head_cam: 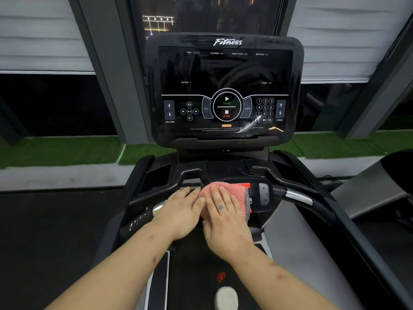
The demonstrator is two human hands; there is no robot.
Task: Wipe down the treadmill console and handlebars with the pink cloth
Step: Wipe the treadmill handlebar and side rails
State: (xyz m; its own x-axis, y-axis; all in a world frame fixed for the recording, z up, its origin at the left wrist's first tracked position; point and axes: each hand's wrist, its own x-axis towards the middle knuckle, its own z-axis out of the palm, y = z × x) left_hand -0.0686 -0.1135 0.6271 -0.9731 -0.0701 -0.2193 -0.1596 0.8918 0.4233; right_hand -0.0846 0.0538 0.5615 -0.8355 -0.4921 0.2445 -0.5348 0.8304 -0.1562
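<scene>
The pink cloth (234, 193) lies folded over the middle of the treadmill's front handlebar (297, 196), just left of a small plus/minus button pad (264, 194). My right hand (225, 218) presses flat on the cloth with straight fingers. Beside it, my left hand (181, 213) rests flat on the bar, its fingertips touching the cloth's left edge. Above stands the black console (225, 86) with START and STOP buttons, a keypad and smears on its glossy face.
Black side rails (324, 189) run back on both sides of me. A pale round object (225, 297) and a red tag (221, 276) sit below on the treadmill deck. Another machine (384, 189) stands at the right. Windows and green turf lie behind the console.
</scene>
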